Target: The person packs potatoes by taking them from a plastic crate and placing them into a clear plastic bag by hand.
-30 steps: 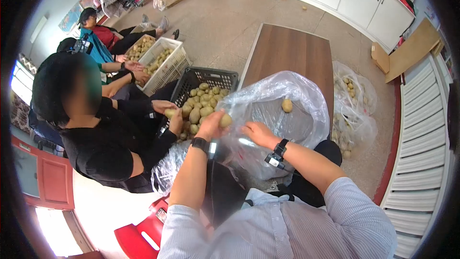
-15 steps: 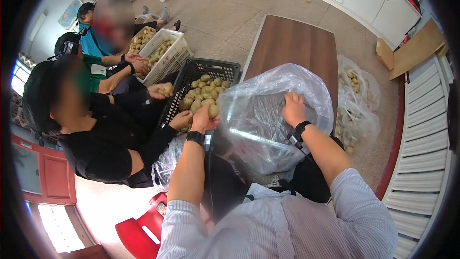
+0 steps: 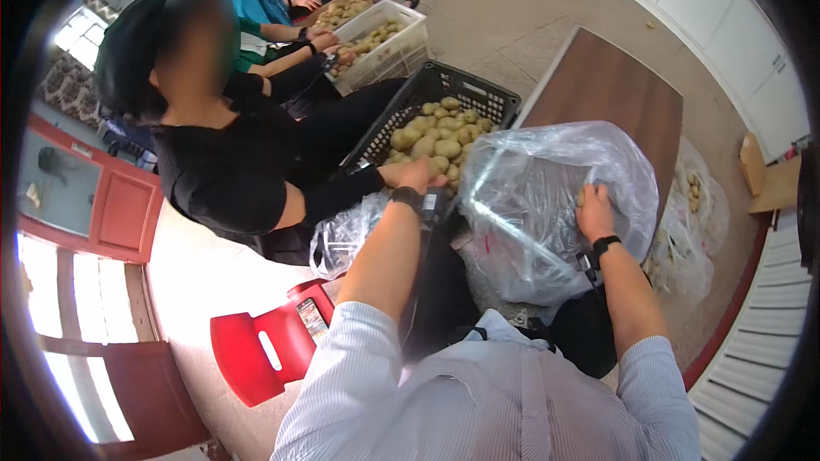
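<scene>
Left hand (image 3: 418,175) reaches forward over the near edge of the black crate (image 3: 478,98), which is filled with potatoes (image 3: 436,137); fingers curl down at the pile, but whether they grip a potato cannot be told from this angle. A dark band sits on that wrist. Right hand (image 3: 595,209) is at the far side of the clear plastic bag (image 3: 538,205), fingers closed around a potato (image 3: 582,197) at the bag's inner wall. The bag stands open just right of the crate, touching it, and rests against the person's lap. The brown table (image 3: 611,94) lies behind bag and crate. A person in black (image 3: 231,171) sits just left of the crate, one hand near its edge. Farther back, a white crate (image 3: 384,38) with potatoes. A second bag of potatoes (image 3: 692,213) lies on the floor at right. A red chair (image 3: 265,346) stands lower left.
</scene>
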The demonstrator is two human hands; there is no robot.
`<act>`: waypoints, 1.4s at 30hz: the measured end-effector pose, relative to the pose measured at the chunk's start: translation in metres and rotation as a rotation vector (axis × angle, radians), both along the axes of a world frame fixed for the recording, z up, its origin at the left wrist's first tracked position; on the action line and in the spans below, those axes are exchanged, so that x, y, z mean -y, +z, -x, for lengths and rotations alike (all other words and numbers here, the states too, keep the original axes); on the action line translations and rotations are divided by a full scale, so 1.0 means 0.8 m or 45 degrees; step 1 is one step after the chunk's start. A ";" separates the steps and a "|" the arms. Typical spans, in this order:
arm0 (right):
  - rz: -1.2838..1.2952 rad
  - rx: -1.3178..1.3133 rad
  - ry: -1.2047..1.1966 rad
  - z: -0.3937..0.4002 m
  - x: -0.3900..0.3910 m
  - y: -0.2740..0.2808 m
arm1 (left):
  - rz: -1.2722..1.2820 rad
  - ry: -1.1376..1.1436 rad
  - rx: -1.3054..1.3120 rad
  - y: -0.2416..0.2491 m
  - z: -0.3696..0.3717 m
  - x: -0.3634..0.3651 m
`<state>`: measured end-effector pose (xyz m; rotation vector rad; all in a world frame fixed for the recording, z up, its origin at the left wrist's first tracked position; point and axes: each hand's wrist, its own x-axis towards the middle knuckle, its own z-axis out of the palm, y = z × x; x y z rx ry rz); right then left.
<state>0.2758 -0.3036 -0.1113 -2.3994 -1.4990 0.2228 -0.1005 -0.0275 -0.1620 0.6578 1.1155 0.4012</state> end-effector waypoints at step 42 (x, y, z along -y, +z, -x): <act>-0.204 -0.943 0.079 0.091 -0.082 0.091 | -0.113 -0.580 0.242 0.157 -0.114 0.111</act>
